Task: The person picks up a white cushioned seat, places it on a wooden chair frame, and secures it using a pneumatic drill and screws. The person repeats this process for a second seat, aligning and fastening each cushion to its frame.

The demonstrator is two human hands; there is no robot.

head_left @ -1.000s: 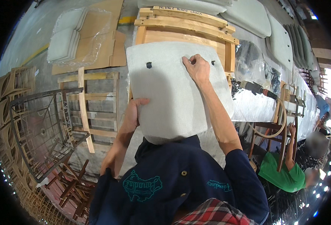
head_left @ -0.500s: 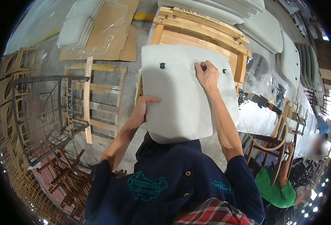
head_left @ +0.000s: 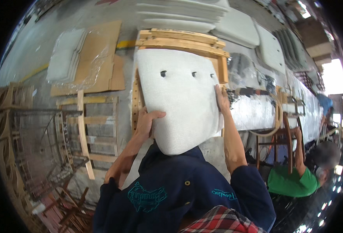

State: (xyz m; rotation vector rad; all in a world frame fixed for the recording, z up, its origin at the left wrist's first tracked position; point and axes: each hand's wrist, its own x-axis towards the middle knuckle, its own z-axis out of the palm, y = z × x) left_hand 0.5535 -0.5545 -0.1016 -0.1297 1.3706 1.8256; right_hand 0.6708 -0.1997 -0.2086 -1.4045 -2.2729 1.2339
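Note:
A light grey fabric-covered seat cushion [head_left: 181, 105] lies in front of my torso, its near end against my dark blue shirt. Three small black marks, like tabs or slots, run in a row across its far part. At the left edge, my left hand [head_left: 147, 121] is closed on the cushion, with the thumb on top and the other fingers hidden below. My right hand [head_left: 222, 99] presses along the opposite edge, its fingers partly hidden behind the side, and grips the cushion there.
Behind the cushion lies a wooden frame [head_left: 183, 37]. A power tool [head_left: 251, 92] rests on the wrapped surface to the right. Pallet slats [head_left: 97, 120] and a wire cage [head_left: 43, 136] are on the left. A person in a green shirt [head_left: 292, 180] handles a wooden chair [head_left: 274, 143] at right.
My right hand has left the far part of the cushion's face and moved to its right edge. The middle black mark now shows. My left hand keeps its hold; the whole view has shifted.

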